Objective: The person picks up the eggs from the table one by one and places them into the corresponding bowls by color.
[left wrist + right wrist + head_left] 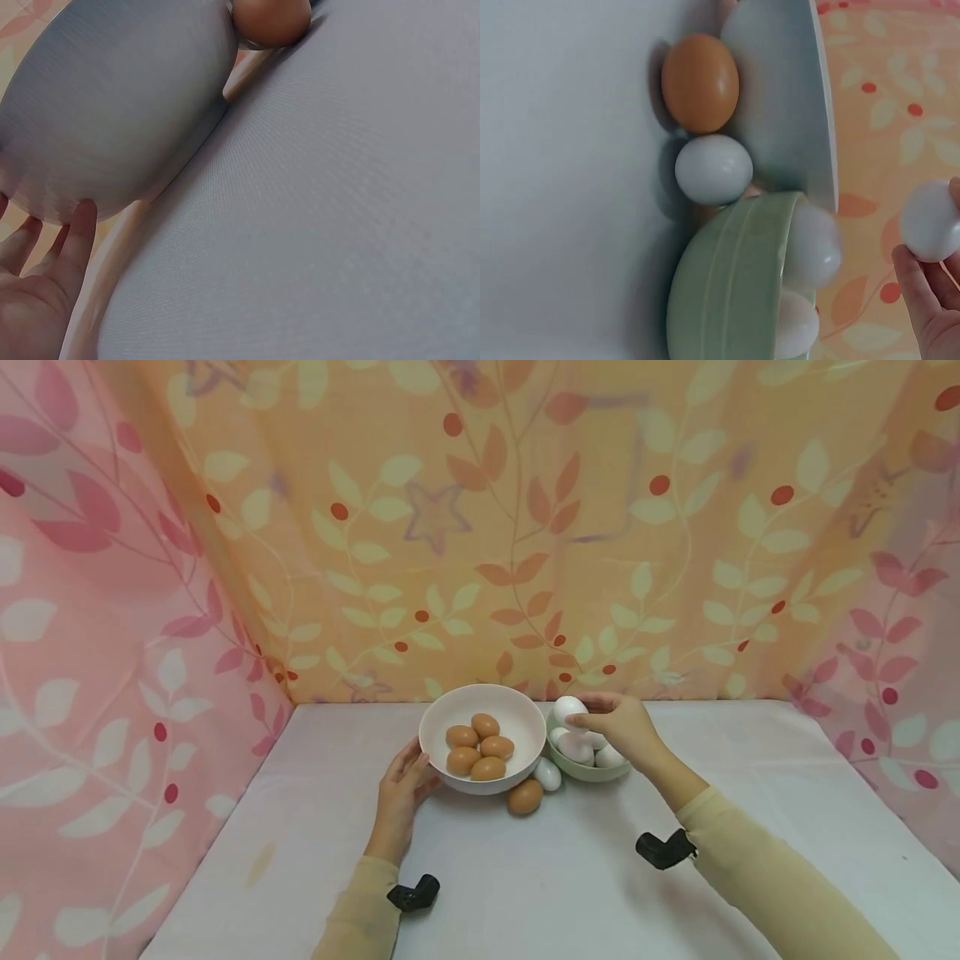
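A large white bowl (529, 747) holds several brown eggs (487, 769). At its left side, my left hand (401, 793) rests its fingertips on the outer wall; in the left wrist view the fingers (81, 236) look fairly straight against the bowl (127, 97). My right hand (626, 727) pinches a white egg (568, 710) between thumb and fingers, above a smaller pale green bowl (588, 772). That bowl has several white eggs (610, 756) in it. The right wrist view shows the pinched egg (930, 221) raised off the other eggs.
One brown egg (525, 797) and one white egg (547, 774) lie on the table in front of the two bowls. A white cloth (510, 877) covers the table. Patterned curtains (517, 527) hang behind it and at both sides.
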`<state>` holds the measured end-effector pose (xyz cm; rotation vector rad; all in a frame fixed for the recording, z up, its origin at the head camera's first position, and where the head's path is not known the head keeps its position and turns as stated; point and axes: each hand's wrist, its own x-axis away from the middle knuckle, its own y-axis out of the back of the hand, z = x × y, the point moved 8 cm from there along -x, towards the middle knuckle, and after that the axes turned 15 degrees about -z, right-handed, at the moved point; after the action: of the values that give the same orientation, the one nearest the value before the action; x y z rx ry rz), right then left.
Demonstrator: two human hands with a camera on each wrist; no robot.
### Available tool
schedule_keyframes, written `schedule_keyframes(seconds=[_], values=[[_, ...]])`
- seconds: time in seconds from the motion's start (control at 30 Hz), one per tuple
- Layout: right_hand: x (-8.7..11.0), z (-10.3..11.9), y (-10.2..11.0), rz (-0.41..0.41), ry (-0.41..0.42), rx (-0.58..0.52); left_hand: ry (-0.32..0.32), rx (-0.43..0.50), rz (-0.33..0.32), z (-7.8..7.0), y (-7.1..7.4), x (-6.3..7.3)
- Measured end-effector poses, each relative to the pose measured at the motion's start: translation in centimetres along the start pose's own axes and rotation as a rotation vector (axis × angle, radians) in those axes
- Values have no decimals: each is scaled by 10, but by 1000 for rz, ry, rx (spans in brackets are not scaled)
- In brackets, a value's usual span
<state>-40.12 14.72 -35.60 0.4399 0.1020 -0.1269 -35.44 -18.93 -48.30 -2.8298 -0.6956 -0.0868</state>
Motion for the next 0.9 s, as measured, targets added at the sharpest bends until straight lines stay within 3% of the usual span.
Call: schedule_keyframes(seconds=[0.63,0.9], values=[[-40,-30,-6,-35,-14,86,10,11,-23,0,0,0],[-44,-36,-13,-33,15,124,8,5,-23,0,0,0]])
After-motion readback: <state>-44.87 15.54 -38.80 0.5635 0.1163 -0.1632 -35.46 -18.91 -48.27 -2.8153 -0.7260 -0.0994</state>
